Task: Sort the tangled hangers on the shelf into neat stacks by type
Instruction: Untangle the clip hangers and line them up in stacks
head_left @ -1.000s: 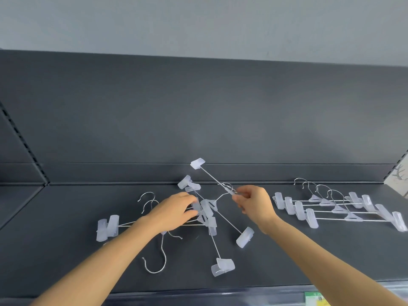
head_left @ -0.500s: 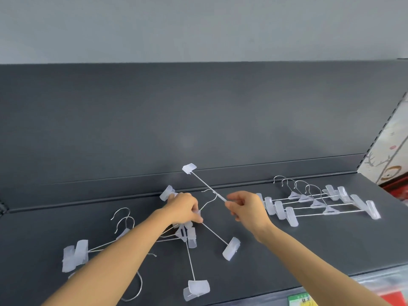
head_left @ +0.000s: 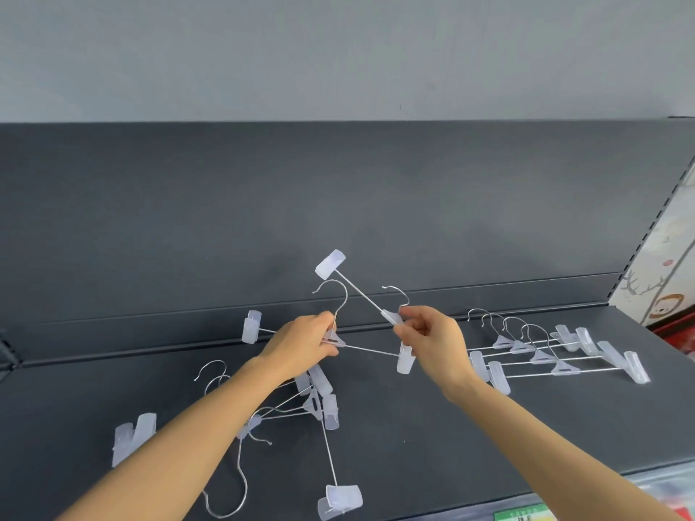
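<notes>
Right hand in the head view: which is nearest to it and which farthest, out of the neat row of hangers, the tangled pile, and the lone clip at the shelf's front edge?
From the right hand:
1. Neat row of hangers, just to its right, its near clips beside the wrist.
2. Tangled pile, lower left, under the left forearm.
3. Lone clip, far below at the shelf's front edge.

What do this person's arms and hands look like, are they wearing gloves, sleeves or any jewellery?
Both arms are bare as far as the picture shows: no sleeves come into view. The left hand and the right hand wear no gloves, and no rings, watch or bracelet show on the fingers or wrists. Nothing is marked or strapped on either forearm.
</notes>
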Motion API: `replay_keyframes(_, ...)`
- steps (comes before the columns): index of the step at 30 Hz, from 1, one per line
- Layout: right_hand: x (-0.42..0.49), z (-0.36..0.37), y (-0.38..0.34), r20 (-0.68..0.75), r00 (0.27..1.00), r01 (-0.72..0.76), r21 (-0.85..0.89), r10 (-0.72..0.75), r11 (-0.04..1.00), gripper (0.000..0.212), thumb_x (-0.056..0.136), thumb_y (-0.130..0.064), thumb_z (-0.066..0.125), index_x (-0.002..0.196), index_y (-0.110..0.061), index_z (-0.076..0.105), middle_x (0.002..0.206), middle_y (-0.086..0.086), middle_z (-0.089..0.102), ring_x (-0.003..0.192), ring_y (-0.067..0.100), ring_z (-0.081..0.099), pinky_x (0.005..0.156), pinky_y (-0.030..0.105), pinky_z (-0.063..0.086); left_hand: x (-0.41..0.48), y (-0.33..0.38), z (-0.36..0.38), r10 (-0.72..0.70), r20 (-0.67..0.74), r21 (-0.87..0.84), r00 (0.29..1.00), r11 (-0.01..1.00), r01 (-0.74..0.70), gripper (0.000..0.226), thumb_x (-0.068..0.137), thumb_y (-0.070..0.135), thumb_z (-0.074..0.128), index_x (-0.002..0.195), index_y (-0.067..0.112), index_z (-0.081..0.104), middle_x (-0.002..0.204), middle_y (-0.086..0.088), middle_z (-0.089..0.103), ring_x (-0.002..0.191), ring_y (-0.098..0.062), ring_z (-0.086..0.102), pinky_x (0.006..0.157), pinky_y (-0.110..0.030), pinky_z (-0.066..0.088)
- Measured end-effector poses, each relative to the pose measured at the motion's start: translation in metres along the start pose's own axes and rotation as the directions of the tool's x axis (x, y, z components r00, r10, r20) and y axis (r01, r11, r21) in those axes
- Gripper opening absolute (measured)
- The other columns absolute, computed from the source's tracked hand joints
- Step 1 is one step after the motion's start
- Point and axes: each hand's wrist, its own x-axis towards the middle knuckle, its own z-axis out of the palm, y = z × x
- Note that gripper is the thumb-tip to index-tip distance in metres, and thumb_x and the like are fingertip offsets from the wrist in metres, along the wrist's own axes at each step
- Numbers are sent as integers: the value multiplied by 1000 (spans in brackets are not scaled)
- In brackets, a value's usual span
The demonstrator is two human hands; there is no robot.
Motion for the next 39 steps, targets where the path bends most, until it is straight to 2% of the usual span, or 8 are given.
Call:
replay_keyframes(3,-5,-4,-1,-27,1000,-12,-3,12,1000,24,86,-15,63,110,-20,61,70,-8,65,68,14,57,75,38,53,-8,-1,-6,-18,-41,29,999,999,19,21,88,28,60,86,20,40,91,3,60,79,-24,57,68,-36,47)
replay_keyframes(6,-12,-11,-1,-88,996,-30,-11,29,999,23,85,-17,63,107,-21,62,78,-6,67,63,13,53,63,30,47,-18,0,-12,-9,-92,62,996,998,14,21,90,32,59,95,18,44,90,2,57,78,-25,56,67,-35,47)
replay_keyframes(10,-26,-25,-2,-168,984,-54,-15,51,998,16,85,-19,64,100,-23,63,86,-2,69,77,16,62,70,29,48,-32,9,-13,27,-156,69,987,998,-16,27,91,34,58,101,16,40,84,2,53,74,-25,51,63,-31,40)
replay_keyframes(16,-49,-55,4,-283,958,-56,-72,33,996,11,84,-16,62,74,-20,63,58,-11,58,55,11,46,56,24,38,-48,36,-5,127,-189,1,974,992,-129,23,91,34,57,90,19,39,73,7,46,70,-21,44,60,-30,35)
replay_keyframes(22,-60,-92,12,-368,930,-59,-115,12,992,8,82,-16,64,78,-11,68,65,5,61,57,13,47,59,27,39,-52,74,17,164,-217,-56,962,982,-180,23,88,35,60,82,20,44,73,10,49,74,-19,48,60,-31,35)
replay_keyframes(27,-50,-139,22,-370,929,-28,-123,-20,992,11,83,-16,64,77,-7,65,63,0,56,56,14,39,56,26,33,-44,115,31,234,-206,-29,950,969,-245,31,87,36,62,73,22,38,68,10,42,69,-17,41,54,-18,27)
replay_keyframes(31,-36,-186,37,-358,933,-13,-156,-44,988,3,84,-17,65,84,-16,68,71,-5,65,56,10,49,55,23,39,-23,158,49,244,-187,-26,952,967,-253,27,87,35,62,78,14,48,73,7,47,71,-20,46,57,-26,33)
replay_keyframes(39,4,-279,87,-277,959,-7,-219,-55,976,7,84,-18,66,91,-16,67,75,-6,66,60,7,53,61,23,42,16,256,122,238,-113,-26,965,970,-242,23,92,32,56,79,13,50,80,4,50,76,-19,46,67,-32,40)
